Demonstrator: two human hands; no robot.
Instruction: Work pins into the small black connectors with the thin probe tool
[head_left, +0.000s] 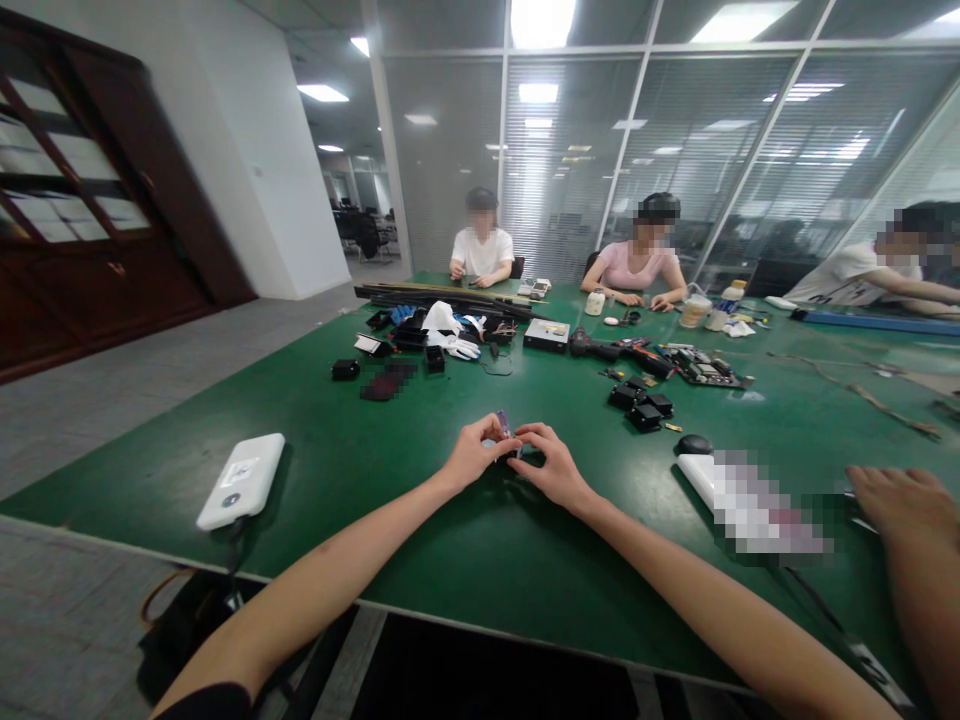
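Just over the green table (420, 540), both my hands meet around a small dark part with a purple piece (503, 422) sticking up. My left hand (474, 452) pinches it from the left, thumb and fingers closed on it. From the other side, my right hand (553, 466) has its curled fingertips and thumb on the same part. The fingers hide most of it, so its exact kind does not show. Several black box-shaped cases (643, 404) lie beyond my right hand, and a dark mottled flat piece (388, 381) lies beyond my left.
A white power bank (251, 470) with a cable lies left; a white device (694, 475) lies right, beside another person's hand (907, 505). Gloves (454, 340), a metal box (547, 334), a power tool (637, 355) and a circuit board (705, 367) lie farther back. Several people sit around.
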